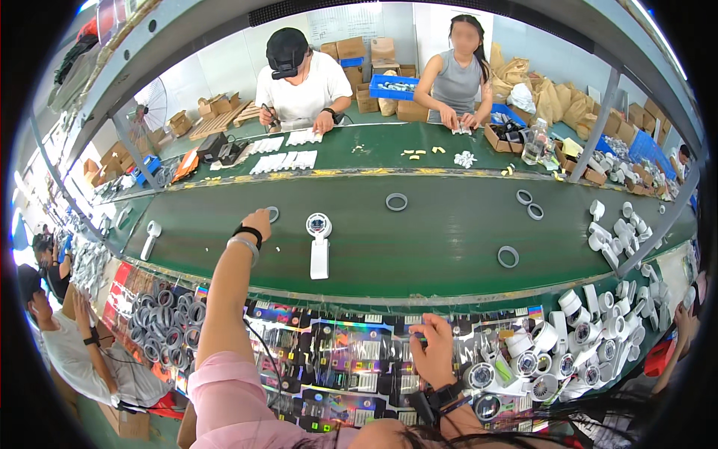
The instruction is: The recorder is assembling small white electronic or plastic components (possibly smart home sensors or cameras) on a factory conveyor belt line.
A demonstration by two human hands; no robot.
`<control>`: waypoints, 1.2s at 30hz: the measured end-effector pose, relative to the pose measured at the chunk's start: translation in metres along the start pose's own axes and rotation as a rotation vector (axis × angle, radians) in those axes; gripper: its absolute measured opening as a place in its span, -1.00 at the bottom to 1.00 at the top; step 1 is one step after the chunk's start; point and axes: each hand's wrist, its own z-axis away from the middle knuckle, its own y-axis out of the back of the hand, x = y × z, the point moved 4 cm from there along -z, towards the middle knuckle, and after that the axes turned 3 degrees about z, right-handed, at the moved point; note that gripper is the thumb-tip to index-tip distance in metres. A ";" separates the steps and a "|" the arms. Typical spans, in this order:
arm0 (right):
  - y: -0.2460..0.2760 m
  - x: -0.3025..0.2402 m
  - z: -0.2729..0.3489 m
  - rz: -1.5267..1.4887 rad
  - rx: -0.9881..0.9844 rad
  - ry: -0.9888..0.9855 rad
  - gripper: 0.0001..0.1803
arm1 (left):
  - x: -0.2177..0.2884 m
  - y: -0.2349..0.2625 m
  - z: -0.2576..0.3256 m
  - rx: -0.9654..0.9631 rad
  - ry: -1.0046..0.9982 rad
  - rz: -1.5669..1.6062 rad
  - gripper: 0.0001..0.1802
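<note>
My left hand [257, 223] reaches far out over the green conveyor belt [351, 247], its fingers closed at the left edge of a grey ring [274, 215]. Right of it lies a white handheld fan [319, 243], its round head away from me. My right hand [434, 349] hovers near the belt's front edge, over shiny printed packaging sheets [344, 367]. Its fingers are apart, loosely bent, and hold nothing. Close to its right are white fans [526, 364] in a heap.
More rings lie on the belt, one ring [396, 201] near its middle. Grey rings [166, 322] are piled at left; white fan parts [621, 232] cluster at right. Metal posts [598, 123] rise from the belt's sides. Across it, two people work at a green bench [359, 153].
</note>
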 end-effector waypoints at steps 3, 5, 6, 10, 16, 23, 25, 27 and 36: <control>0.001 -0.008 -0.003 0.045 -0.036 -0.004 -0.76 | 0.003 -0.013 -0.004 -0.008 0.044 -0.041 -0.63; 0.001 -0.012 -0.005 0.038 -0.046 -0.008 -0.75 | -0.003 -0.025 -0.007 -0.028 0.079 -0.097 -0.71; -0.001 -0.011 -0.005 0.032 -0.053 -0.012 -0.75 | -0.007 -0.028 -0.010 -0.031 0.081 -0.097 -0.71; -0.003 -0.008 -0.006 0.049 -0.060 -0.018 -0.73 | -0.013 -0.024 -0.020 0.015 0.250 -0.119 -0.81; -0.002 -0.006 -0.007 0.054 -0.015 -0.016 -0.74 | 0.049 0.033 -0.032 0.394 0.055 0.150 -0.78; -0.005 -0.008 -0.007 0.036 0.017 0.003 -0.74 | 0.209 0.032 -0.056 0.435 -0.258 0.206 -0.76; -0.004 -0.008 -0.005 0.050 0.014 0.020 -0.74 | 0.246 0.017 -0.053 0.346 -0.271 0.182 -0.75; -0.008 -0.010 -0.006 0.041 0.018 0.030 -0.74 | 0.264 -0.008 -0.051 0.210 -0.343 0.113 -0.73; 0.002 -0.009 -0.009 0.081 0.045 0.043 -0.74 | 0.296 -0.012 -0.044 0.117 -0.289 -0.059 -0.74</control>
